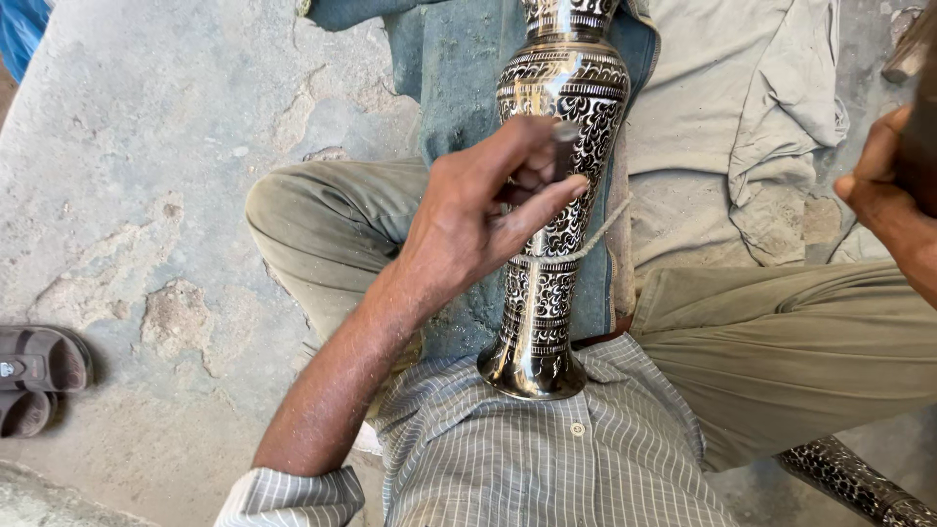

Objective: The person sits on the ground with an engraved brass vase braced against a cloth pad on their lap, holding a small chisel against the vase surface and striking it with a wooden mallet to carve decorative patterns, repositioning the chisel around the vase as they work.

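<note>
Left hand [478, 210] pinching short metal tool [565, 146] against engraved vase [556, 224]

No packages, labels, signs or screens anywhere in view.

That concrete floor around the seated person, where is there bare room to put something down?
Bare concrete lies between the sandals and the bent knee. It is crowded in the middle: the vase, the left hand, the blue cloth, and the grey cloth beside the right hand.
</note>
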